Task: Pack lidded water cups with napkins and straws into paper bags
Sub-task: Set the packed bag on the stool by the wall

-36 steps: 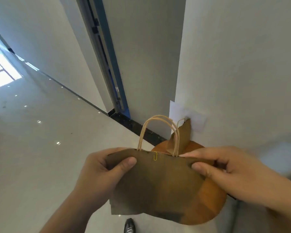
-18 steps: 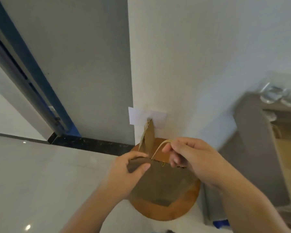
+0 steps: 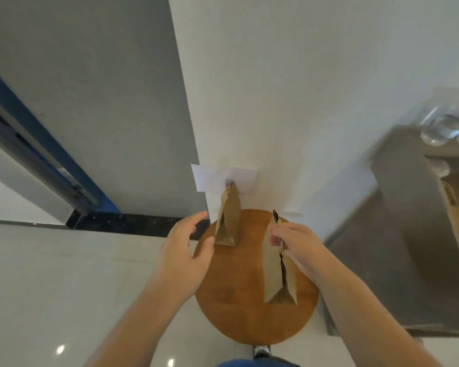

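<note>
Down at your feet, a shoe (image 3: 261, 349) peeks out below the round wooden stool (image 3: 239, 313). On it stands the near paper bag (image 3: 273, 276), and your right hand (image 3: 300, 247) pinches its top edge. Your left hand (image 3: 186, 250) hangs free with its fingers relaxed at the stool's left rim, just beside the far paper bag (image 3: 229, 221), upright against the wall under a white sheet (image 3: 210, 177). The grey counter (image 3: 408, 234) crowds your right, with blurry clear cups (image 3: 445, 131) on top. Half a second ago both hands gripped the near bag; the left has let go.
</note>
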{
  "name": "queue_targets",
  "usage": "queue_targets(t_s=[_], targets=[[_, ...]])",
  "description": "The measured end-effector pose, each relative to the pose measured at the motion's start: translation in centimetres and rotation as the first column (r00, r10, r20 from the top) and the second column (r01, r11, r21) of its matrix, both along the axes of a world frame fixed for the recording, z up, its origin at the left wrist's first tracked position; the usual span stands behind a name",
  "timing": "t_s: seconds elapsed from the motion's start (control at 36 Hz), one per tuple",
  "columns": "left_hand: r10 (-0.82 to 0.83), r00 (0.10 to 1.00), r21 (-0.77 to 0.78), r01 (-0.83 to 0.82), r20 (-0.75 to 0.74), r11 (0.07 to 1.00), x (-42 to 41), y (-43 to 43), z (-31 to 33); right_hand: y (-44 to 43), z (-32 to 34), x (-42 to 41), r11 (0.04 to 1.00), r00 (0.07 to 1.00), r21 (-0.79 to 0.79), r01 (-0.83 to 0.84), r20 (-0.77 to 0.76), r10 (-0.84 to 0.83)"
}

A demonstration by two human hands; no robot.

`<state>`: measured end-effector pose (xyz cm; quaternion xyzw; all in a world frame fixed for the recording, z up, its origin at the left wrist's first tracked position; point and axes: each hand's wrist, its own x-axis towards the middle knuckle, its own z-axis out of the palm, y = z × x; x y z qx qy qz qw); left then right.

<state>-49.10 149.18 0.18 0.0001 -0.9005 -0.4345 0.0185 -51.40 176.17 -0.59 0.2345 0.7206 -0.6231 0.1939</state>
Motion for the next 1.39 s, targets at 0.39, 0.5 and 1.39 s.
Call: queue_targets(t_s=[0.39, 0.5, 1.39], targets=[[0.333, 0.923, -0.116, -0.316, 0.193, 0.942, -2.7, -1.6, 1.2, 1.5, -15.0, -17.1, 0.972, 0.964, -0.119, 0.202, 0.198, -0.176], [0.371, 0.894, -0.123, -0.351, 0.252, 0.928, -3.4, -0.6, 1.7, 1.1, -17.2, -20.8, 0.985, 0.972, -0.102, 0.140, 0.204, -0.117], [-0.392, 0.920, -0.051, 0.392, -0.006, 0.919, -10.2, 9.2, 0.3, 11.4, -4.5, -4.4, 0.869, 0.974, 0.442, 0.221, -0.148, -0.173]])
